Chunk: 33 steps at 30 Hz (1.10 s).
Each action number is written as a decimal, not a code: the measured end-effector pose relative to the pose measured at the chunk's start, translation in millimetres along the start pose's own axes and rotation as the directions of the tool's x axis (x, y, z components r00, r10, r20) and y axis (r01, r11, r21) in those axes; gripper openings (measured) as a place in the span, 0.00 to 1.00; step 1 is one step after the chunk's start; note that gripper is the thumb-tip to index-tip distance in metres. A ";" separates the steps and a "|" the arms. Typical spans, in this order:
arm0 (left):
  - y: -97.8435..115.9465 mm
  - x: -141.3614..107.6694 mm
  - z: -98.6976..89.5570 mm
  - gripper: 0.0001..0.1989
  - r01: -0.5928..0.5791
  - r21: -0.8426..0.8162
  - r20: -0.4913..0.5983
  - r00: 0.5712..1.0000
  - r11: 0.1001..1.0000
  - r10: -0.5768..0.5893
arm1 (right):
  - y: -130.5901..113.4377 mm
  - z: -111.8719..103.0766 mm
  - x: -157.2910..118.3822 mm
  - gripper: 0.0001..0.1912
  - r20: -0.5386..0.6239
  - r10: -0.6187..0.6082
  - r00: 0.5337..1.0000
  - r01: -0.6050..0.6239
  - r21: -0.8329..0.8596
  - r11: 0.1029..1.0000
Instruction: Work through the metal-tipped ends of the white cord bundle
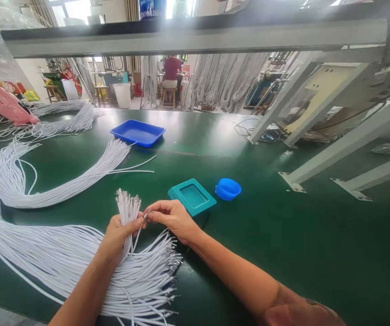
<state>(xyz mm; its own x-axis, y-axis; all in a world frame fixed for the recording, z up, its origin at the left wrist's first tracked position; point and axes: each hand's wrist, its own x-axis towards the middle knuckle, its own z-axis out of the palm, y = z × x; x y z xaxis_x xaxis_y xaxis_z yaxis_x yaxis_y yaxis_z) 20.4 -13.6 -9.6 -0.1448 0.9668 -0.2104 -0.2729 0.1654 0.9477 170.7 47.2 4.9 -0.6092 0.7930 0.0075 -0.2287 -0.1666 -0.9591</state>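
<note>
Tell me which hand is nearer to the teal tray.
Right. The right hand is just in front and to the left of the teal tray; the left hand is farther left, around a bundle of white cords.

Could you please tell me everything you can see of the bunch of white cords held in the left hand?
The bunch of white cords is a sheaf of thin, flexible strands with small, silvery, metal-looking tips fanning slightly at the top. It stands roughly upright above the green table. The left hand wraps around it, thumb across the front. Below, it merges visually with the spread cords. At its right, the right hand pinches what looks like one cord's end.
</note>
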 end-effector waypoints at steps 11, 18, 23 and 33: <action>-10.0 1.7 -1.8 0.09 -0.074 0.041 0.006 0.997 0.996 0.074 | 20.5 1.0 -8.2 0.11 0.277 -0.647 0.711 0.469 -0.872 0.142; -5.8 1.6 1.4 0.10 -0.055 0.052 -0.002 0.998 0.997 0.055 | 0.4 -6.8 -2.4 0.10 0.170 -0.399 0.901 0.374 -0.770 0.517; -3.4 2.5 1.6 0.12 -0.007 0.019 0.010 1.000 1.000 0.007 | 10.2 -6.5 -0.5 0.09 0.195 -0.529 0.826 0.422 -0.836 0.351; -2.7 12.9 3.9 0.22 0.135 -0.021 -0.013 0.991 0.991 -0.135 | -8.7 -29.3 2.1 0.06 0.370 -0.213 0.904 0.354 -0.929 -0.113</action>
<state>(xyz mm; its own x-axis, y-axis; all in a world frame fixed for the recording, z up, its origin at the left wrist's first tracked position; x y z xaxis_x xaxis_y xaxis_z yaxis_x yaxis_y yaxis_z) 23.0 -0.8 -14.0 -0.1193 0.9329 -0.3398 -0.3100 0.2902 0.9054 193.6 67.5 5.0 -0.7834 0.5355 0.3155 0.5156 0.8434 -0.1513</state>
